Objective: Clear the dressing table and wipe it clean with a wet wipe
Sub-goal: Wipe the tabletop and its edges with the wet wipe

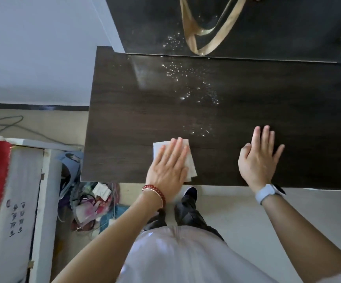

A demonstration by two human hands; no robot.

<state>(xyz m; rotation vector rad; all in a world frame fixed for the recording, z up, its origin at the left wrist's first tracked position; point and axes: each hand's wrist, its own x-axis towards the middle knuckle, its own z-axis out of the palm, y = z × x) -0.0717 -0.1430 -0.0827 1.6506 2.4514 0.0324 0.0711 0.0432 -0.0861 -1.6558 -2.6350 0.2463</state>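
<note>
I pressed my flat left hand (168,167) on the wet wipe (188,160) at the desk's (124,123) near edge, its long axis running toward the far edge; my right hand (258,158) lay spread just beside, bare wood beyond.

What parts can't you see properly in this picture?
- Wet wipe: mostly covered by the left hand in the head view.
- Dressing table: its right end is cut off by the picture's edge.
- Things on the floor beside the table: jumbled and blurred, so I cannot tell them apart.
- Right hand: flat on the table, hiding the surface beneath.
</note>
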